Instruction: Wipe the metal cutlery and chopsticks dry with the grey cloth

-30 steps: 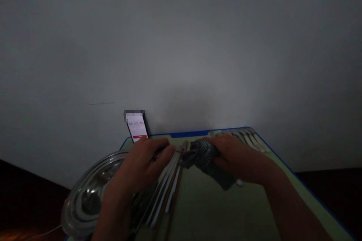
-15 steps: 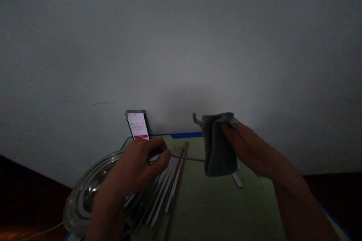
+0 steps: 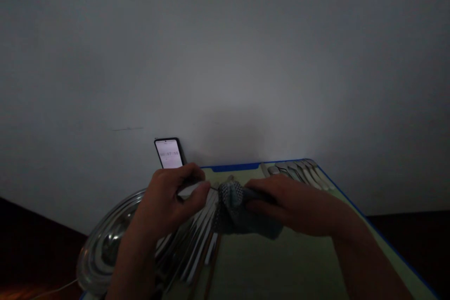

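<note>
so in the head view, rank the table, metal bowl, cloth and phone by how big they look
1. Table, partly covered
2. Metal bowl, partly hidden
3. Cloth, bunched up
4. Phone, smallest

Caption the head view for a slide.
Left hand grips a thin utensil; right hand holds a gray cloth over one end, above a green tabletop.

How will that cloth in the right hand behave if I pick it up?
The cloth is probably floppy, since it bunches and droops below the right hand. It's likely not very slippery: its checked part looks textured, though the picture is dim.
</note>
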{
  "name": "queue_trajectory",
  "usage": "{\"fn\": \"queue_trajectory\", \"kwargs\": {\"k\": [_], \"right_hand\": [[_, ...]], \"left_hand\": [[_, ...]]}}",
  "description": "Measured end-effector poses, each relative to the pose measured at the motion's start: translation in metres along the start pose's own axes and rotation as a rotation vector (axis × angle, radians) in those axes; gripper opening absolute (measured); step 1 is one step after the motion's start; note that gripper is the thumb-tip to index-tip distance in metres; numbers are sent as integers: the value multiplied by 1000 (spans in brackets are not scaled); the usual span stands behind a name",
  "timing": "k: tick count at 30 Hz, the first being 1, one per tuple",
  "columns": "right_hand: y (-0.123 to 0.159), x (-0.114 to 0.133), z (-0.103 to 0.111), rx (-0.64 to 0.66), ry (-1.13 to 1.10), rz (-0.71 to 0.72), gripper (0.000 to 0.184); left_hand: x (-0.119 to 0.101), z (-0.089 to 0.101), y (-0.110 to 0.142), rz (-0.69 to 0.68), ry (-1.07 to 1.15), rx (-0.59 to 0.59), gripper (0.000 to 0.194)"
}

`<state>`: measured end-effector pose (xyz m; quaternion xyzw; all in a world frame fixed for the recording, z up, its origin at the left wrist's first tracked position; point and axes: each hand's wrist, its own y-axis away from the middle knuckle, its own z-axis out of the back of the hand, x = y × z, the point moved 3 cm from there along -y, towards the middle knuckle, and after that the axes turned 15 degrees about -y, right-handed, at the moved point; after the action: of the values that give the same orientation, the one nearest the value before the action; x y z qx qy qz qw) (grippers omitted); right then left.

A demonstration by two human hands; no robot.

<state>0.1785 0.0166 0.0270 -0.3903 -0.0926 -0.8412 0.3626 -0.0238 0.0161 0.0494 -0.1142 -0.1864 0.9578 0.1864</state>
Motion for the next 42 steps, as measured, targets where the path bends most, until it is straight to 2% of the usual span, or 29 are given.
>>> {"fn": "queue_trajectory", "kwargs": {"k": [3, 7, 10, 12, 14, 16, 17, 18, 20, 23, 26, 30, 36, 39, 42], "right_hand": [[5, -4, 5, 13, 31, -41, 23], [-4, 6, -5, 1, 18, -24, 29], [-16, 10, -13, -44, -87, 22, 29], [-23, 5, -11, -161, -242, 41, 29], [-25, -6, -3, -391, -464, 45, 30], [-26, -18, 3, -622, -754, 45, 31], [-28, -22, 3, -695, -916, 51, 32], [-29, -25, 2, -734, -1075, 58, 32], [-35, -26, -2, -731, -1342, 77, 30], [-43, -19, -12, -654, -1547, 105, 27], [-47, -10, -19, -576, -1631, 124, 29], [-48, -8, -22, -570, -1682, 130, 30], [-56, -20, -22, -707, -1635, 175, 28], [-59, -31, -24, -779, -1628, 105, 32], [-58, -39, -22, -856, -1639, 98, 31]], "left_hand": [[-2, 3, 0, 36, 39, -8, 23], [-18, -7, -4, 14, 126, 59, 19], [-22, -14, -7, 101, 243, 6, 27], [-17, -16, -8, 207, 289, -58, 36], [-8, -16, -8, 292, 285, -83, 40], [-4, -17, -7, 315, 268, -30, 42], [-3, -18, -6, 308, 270, 20, 44], [-5, -19, -6, 290, 283, 79, 45], [-12, -22, -4, 223, 337, 177, 46], [-26, -27, -3, 83, 383, 259, 39], [-32, -31, -1, -8, 389, 348, 29], [-25, -32, 0, -11, 394, 443, 25], [-20, -32, -2, 33, 161, 404, 37], [-21, -34, 1, 32, 152, 477, 42], [-23, -33, 8, 33, 231, 622, 43]]}}
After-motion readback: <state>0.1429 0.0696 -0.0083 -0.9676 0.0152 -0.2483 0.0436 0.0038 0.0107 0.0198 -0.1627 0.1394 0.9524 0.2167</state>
